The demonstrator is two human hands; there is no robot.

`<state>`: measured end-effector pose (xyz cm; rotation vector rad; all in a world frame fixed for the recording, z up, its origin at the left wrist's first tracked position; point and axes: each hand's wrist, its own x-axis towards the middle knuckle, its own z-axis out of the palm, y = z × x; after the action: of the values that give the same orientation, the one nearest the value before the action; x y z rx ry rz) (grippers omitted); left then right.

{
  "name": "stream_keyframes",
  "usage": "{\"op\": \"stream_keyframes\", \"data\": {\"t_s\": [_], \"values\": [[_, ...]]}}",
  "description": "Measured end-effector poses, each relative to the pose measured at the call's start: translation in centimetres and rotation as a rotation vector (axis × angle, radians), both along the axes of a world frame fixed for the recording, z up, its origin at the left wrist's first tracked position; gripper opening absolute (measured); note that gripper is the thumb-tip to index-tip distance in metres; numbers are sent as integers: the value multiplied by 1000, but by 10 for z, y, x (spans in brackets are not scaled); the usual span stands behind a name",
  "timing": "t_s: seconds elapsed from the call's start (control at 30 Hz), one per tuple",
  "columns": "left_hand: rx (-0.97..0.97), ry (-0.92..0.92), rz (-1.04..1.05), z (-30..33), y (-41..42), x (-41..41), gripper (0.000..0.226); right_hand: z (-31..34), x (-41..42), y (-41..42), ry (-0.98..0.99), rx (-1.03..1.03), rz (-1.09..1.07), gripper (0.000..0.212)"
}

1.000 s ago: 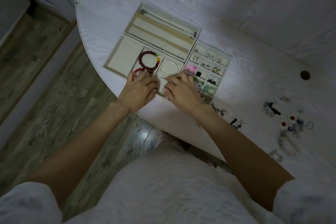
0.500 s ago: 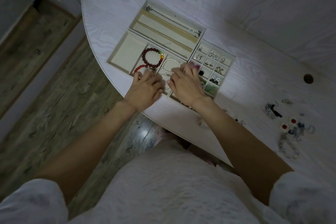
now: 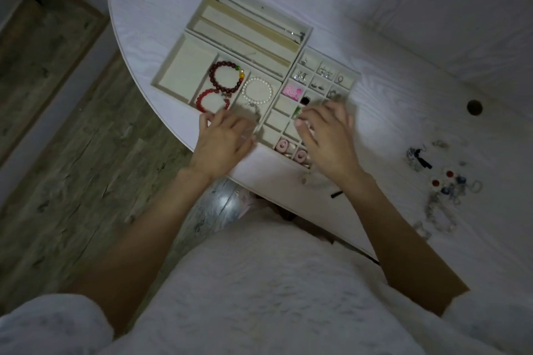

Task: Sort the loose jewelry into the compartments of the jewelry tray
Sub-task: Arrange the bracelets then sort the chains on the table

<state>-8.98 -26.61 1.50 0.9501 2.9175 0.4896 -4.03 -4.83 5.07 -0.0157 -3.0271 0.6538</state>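
A cream jewelry tray lies near the table's rounded edge. Two red bead bracelets share one compartment, and a white pearl bracelet lies in the compartment to their right. Small grid compartments hold earrings, a pink piece and pink rings. My left hand hovers blurred over the tray's near edge, fingers relaxed and empty. Over the grid's near right part, my right hand is blurred, fingers loosely bent; whether it holds anything is unclear. Loose jewelry lies at the right.
The white wood-grain table has a round cable hole at the right. A small dark piece lies on the table by my right wrist. Wooden floor shows to the left, below the table's curved edge.
Both hands have drawn apart and back from the pearl bracelet, which now lies uncovered in its compartment. My right hand has shifted right over the grid.
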Motion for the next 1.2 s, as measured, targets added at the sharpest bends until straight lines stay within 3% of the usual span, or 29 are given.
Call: {"op": "stream_keyframes", "data": {"t_s": [0.17,0.37,0.5,0.57,0.63,0.77,0.93,1.1,1.2], "values": [[25,-58,134,1,20,41,39,-16,79,53,-59,-26,-192,18],[42,-51,225,-7,29,60,30,-48,97,46,-135,111,74,10],[165,-51,24,-4,46,74,37,-50,94,46,-129,213,188,15],[214,-134,-103,-4,65,85,45,-39,93,50,-72,222,245,20],[277,-287,-71,-1,85,94,52,-19,90,56,-11,207,254,7],[489,-578,67,14,116,93,63,32,79,70,24,91,250,6],[818,-919,169,35,124,83,21,68,62,70,-55,-196,227,6],[911,-1013,407,41,86,64,14,56,20,48,-241,-403,127,7],[1095,-1034,609,43,56,42,10,37,-19,20,-401,-604,89,14]]}}
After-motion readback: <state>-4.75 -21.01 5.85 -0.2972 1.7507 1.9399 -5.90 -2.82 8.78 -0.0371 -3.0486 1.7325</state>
